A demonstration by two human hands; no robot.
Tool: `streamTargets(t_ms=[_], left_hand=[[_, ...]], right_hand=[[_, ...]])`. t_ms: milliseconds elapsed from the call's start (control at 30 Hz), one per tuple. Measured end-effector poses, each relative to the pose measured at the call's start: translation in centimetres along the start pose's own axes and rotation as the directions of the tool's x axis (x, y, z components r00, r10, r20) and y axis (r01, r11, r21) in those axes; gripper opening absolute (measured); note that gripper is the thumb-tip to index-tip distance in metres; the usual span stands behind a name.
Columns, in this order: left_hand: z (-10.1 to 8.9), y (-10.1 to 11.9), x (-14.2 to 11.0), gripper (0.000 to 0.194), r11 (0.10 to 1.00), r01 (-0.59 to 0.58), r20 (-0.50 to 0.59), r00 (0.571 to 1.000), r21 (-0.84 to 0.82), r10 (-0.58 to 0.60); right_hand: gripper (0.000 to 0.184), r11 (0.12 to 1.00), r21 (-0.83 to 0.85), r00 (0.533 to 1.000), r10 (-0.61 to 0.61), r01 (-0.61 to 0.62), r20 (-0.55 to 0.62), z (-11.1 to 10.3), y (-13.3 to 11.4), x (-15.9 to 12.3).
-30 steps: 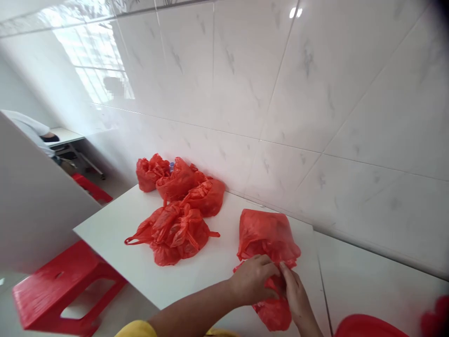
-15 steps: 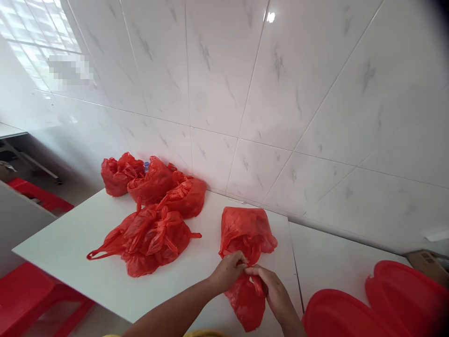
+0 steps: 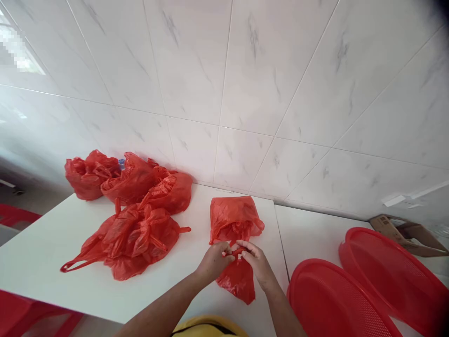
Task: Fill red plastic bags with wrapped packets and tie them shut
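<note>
A small red plastic bag (image 3: 237, 282) lies on the white table (image 3: 196, 250) in front of me, its gathered top between my hands. My left hand (image 3: 214, 262) pinches a twisted end of the bag from the left. From the right, my right hand (image 3: 257, 262) holds another part of the same top between thumb and fingers. Just behind my hands sits another red plastic bag (image 3: 233, 213), folded over and filled. Whatever is inside the bags cannot be made out.
Several full red bags (image 3: 136, 234) crowd the table's left side, with a blue bottle cap (image 3: 121, 162) among them. At the right stand two red plastic baskets (image 3: 329, 299) and an open cardboard box (image 3: 403, 234). A tiled wall (image 3: 245, 93) rises behind; a red stool (image 3: 21, 313) is at lower left.
The view has swung to the right, bringing more of the baskets and the box in. My hands have drawn slightly apart at the bag's top, my right fingers more extended.
</note>
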State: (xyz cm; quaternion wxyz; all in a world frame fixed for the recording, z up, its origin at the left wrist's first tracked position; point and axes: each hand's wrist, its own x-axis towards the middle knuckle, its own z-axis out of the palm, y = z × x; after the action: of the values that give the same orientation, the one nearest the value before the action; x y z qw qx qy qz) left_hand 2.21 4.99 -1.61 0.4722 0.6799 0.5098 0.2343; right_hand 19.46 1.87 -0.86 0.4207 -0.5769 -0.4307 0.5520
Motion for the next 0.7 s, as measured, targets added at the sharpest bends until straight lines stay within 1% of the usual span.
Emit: streamTargets(t_ms=[33,67,100,133,167,200,267,300,367,400,433,467,500,567,600,633,667,700], left_hand=[[-0.3,-0.2,-0.1,0.006,0.999,-0.032,0.01,0.999,0.04,0.032],[-0.8,-0.4,-0.3,0.006,0.994,-0.07,0.031,0.997,0.082,0.068],[-1.2,-0.7,-0.5,0.007,0.986,-0.103,0.063,0.993,0.128,0.096],[-1.6,-1.0,-0.8,0.008,0.976,-0.123,0.102,0.989,0.178,0.106],[-2.0,-1.4,-1.2,0.009,0.964,-0.126,0.145,0.985,0.234,0.093],[-2.4,-1.9,-1.6,0.008,0.949,-0.11,0.188,0.981,0.295,0.055],[-2.7,-2.8,-2.4,0.005,0.914,-0.062,0.264,0.963,0.401,-0.051],[-2.8,-3.2,-2.8,0.003,0.899,-0.041,0.294,0.95,0.436,-0.1],[-2.6,-3.8,-3.4,0.002,0.885,-0.015,0.335,0.928,0.465,-0.161],[-2.5,-4.0,-3.6,0.004,0.885,-0.011,0.34,0.925,0.465,-0.168],[-2.3,-4.1,-3.6,0.011,0.89,-0.014,0.335,0.929,0.455,-0.157],[-2.0,-4.1,-3.6,0.023,0.9,-0.021,0.324,0.937,0.435,-0.134],[-1.6,-4.1,-3.4,0.041,0.913,-0.032,0.309,0.945,0.406,-0.104],[-0.6,-4.2,-3.0,0.085,0.94,-0.063,0.283,0.958,0.334,-0.036],[0.0,-4.4,-2.7,0.099,0.943,-0.07,0.291,0.956,0.324,-0.03],[0.7,-4.8,-2.5,0.109,0.94,-0.075,0.313,0.949,0.333,-0.035],[1.4,-5.2,-2.2,0.119,0.934,-0.085,0.352,0.935,0.348,-0.047],[2.1,-5.7,-2.1,0.124,0.925,-0.099,0.39,0.919,0.367,-0.056]], right_hand=[[0.039,0.999,0.05,0.999,0.019,-0.017,-0.026,-0.5,0.4,0.1],[0.04,0.997,0.072,0.995,0.043,-0.036,-0.086,-1.0,1.1,0.3],[0.04,0.996,0.066,0.983,0.066,-0.056,-0.169,-1.5,2.0,0.5],[0.038,0.996,0.036,0.96,0.083,-0.076,-0.269,-2.1,3.1,0.7],[0.037,0.995,-0.002,0.927,0.095,-0.103,-0.361,-2.6,4.3,0.9],[0.037,0.99,-0.036,0.894,0.107,-0.136,-0.435,-2.9,5.6,1.0],[0.039,0.979,-0.069,0.847,0.131,-0.193,-0.515,-3.4,7.9,1.1],[0.041,0.974,-0.071,0.835,0.146,-0.216,-0.53,-3.5,8.7,1.0],[0.044,0.969,-0.068,0.837,0.169,-0.238,-0.521,-3.7,9.7,0.6],[0.044,0.97,-0.072,0.849,0.166,-0.233,-0.501,-3.8,9.9,0.4],[0.045,0.973,-0.081,0.869,0.156,-0.218,-0.47,-4.0,10.0,0.1],[0.048,0.976,-0.091,0.892,0.143,-0.2,-0.43,-4.2,10.0,-0.1],[0.053,0.978,-0.101,0.914,0.131,-0.183,-0.383,-4.4,10.2,-0.4],[0.07,0.976,-0.127,0.948,0.134,-0.177,-0.288,-4.4,11.1,-0.7],[0.079,0.972,-0.145,0.958,0.148,-0.187,-0.244,-4.2,11.8,-0.8],[0.088,0.965,-0.169,0.965,0.163,-0.2,-0.206,-3.8,12.7,-0.8],[0.095,0.961,-0.202,0.974,0.16,-0.191,-0.159,-3.2,13.6,-0.9],[0.093,0.957,-0.239,0.984,0.142,-0.165,-0.111,-2.3,14.4,-0.9]])
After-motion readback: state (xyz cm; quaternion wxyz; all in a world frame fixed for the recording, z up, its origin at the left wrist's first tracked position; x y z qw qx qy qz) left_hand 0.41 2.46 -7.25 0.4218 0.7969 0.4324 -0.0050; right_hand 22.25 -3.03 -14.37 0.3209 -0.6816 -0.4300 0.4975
